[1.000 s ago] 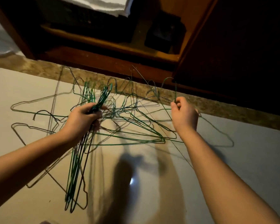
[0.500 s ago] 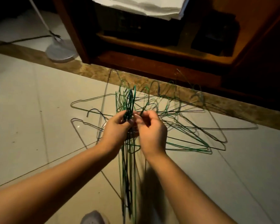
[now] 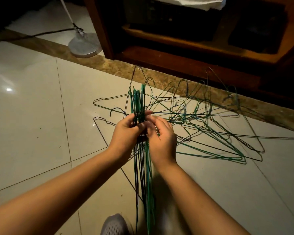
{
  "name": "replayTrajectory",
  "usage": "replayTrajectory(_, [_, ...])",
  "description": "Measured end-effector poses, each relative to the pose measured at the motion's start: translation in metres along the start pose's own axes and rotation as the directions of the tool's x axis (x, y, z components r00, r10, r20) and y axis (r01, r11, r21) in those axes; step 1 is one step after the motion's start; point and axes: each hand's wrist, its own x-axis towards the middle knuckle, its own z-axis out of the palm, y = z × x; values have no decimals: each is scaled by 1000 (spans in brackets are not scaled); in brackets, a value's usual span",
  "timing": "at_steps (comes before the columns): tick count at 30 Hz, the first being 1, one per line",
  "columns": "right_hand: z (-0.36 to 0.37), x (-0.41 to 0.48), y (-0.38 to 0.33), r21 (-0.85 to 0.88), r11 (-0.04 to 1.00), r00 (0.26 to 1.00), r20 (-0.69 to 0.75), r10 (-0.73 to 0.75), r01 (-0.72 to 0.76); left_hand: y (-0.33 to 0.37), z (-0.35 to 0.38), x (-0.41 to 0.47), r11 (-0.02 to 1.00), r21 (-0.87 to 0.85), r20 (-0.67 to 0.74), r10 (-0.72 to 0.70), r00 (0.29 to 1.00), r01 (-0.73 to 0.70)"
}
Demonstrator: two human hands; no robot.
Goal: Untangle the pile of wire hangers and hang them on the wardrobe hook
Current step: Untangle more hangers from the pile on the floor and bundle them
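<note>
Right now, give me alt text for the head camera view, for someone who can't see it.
The left hand and right hand grip a bunch of green and dark wire hangers upright over a pale tiled floor. A tangled pile of hangers lies to the right, before a dark wooden wardrobe.

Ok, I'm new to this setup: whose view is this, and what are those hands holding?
There is no machine, only a person's bare hands. The single picture comes from a camera worn on the head, looking forward and down. The left hand grips an upright bundle of wire hangers; the right hand pinches the same bundle. More tangled hangers lie on the tiled floor to the right, before a wooden wardrobe. A grey shoe shows at the bottom edge.
</note>
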Motion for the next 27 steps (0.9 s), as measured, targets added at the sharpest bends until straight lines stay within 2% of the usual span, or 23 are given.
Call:
replayTrajectory(3, [-4,4,14,-11,1000,997,79,-1,2,5,-11,3,1000,-20,-22,-6,1000,6])
replayTrajectory(6, [-20,14,54,-200,962,971,119,210,-183,7,-27,7,1000,-12,-76,-15,997,14])
replayTrajectory(8, [-36,19,86,-400,873,925,129,356,-280,6,-37,10,999,33,-85,-3,996,6])
replayTrajectory(11, [-60,25,119,-628,723,859,165,485,-288,3,-47,14,990,142,-97,21,995,-7])
replayTrajectory(15, [-81,34,137,-755,609,812,184,553,-243,-5,-57,22,969,246,-122,31,992,0])
replayTrajectory(19, [-73,32,131,-785,589,841,180,511,-190,-17,-67,25,935,353,-157,34,987,23])
replayTrajectory(22, [-53,23,117,-758,627,849,202,488,-179,-25,-72,23,911,411,-180,52,982,27])
replayTrajectory(25, [-24,6,105,-709,699,808,359,467,-90,-32,-78,24,907,419,-235,68,970,38])
replayTrajectory(27, [-3,-5,94,-661,738,753,415,511,-136,-35,-84,25,908,417,-278,72,958,53])
